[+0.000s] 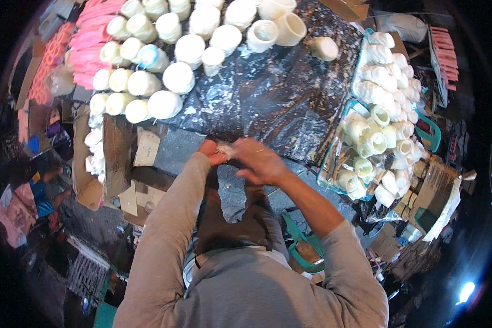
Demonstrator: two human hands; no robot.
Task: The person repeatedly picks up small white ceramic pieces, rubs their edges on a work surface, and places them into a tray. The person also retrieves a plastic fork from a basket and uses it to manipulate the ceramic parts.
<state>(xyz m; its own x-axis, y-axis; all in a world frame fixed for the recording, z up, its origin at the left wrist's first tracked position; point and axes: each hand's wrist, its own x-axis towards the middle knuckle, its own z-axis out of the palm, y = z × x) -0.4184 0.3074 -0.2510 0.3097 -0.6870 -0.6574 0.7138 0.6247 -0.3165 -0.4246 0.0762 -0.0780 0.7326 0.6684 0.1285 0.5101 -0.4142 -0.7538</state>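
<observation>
My left hand (213, 153) is at the near edge of the table, its fingers curled round a small pale, ragged-looking piece (226, 150) that I cannot identify. Just to the right, my right hand (261, 163) is slightly smeared by motion; its fingers look stretched out and its tips come close to the pale piece. Beyond both hands lies a table under a dark plastic sheet (246, 104), smeared with white residue. Many cream-white hollow cups (179, 77) stand in rows on its left part, and one lone cream cup (323, 48) lies at the far right.
On the right, a blue-rimmed tray (321, 177) is heaped with cream cups (373, 141). Pink pieces (97, 41) are stacked at the far left. A cardboard box (116, 158) with white pieces stands at the left, and a green plastic stool (298, 240) is beside my right leg.
</observation>
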